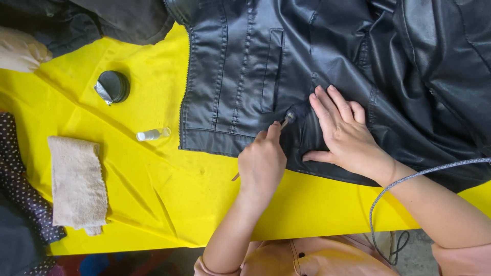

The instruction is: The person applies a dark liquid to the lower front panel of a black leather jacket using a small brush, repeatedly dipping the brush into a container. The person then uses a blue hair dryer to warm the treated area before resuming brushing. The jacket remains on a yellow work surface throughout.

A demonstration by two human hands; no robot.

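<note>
left hand [262,162] pinching a thin brush [284,122] w/ its tip on the black leather jacket [245,76] hem, shaft running up-right from the fist, right hand [341,128] flat & spread just beside, pinning the leather on the yellow table [169,189]

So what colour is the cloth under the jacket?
Bright yellow cloth, seen best in the head view, beneath the black jacket.

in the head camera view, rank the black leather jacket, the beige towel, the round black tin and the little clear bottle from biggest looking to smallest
1. Black leather jacket
2. Beige towel
3. Round black tin
4. Little clear bottle; it looks only slightly smaller than the tin.
</note>
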